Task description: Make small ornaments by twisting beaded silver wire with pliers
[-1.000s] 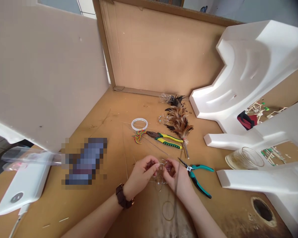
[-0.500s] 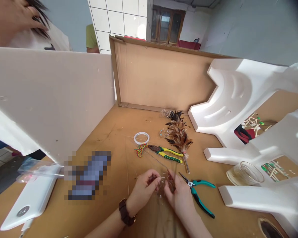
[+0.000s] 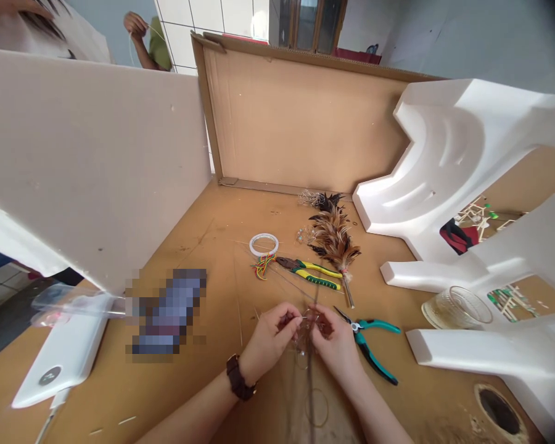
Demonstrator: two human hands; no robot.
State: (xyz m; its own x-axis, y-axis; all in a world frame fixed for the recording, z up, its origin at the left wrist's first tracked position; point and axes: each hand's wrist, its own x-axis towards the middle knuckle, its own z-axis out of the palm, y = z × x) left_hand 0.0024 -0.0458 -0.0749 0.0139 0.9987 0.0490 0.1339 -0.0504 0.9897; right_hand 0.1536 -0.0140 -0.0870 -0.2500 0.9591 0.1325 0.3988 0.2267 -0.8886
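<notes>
Fine clear wire with small beads [image 3: 302,353] hangs between my two hands above the wooden table. My left hand [image 3: 280,330], with a dark strap at the wrist, pinches a thin wire end between thumb and index finger. Closed fingers of my right hand [image 3: 333,336] grip part of the same wire. Teal-handled pliers [image 3: 377,345] lie open just right of my right hand. Beyond the hands are yellow-green pliers [image 3: 309,274], a white ring roll [image 3: 264,245], coloured threads [image 3: 263,266] and a brown feather duster [image 3: 332,234].
White foam pieces [image 3: 437,166] stand at the right, around a glass cup [image 3: 457,307]. At the left are a foam panel [image 3: 87,154], a white power bank [image 3: 58,361] and a pixelated object [image 3: 169,314]. Cardboard [image 3: 296,123] stands behind. Another person's hand [image 3: 135,24] shows beyond.
Most of the scene sits higher as the view has tilted down. My hands stay close together on the wire. A person's raised hand has appeared at the upper left.
</notes>
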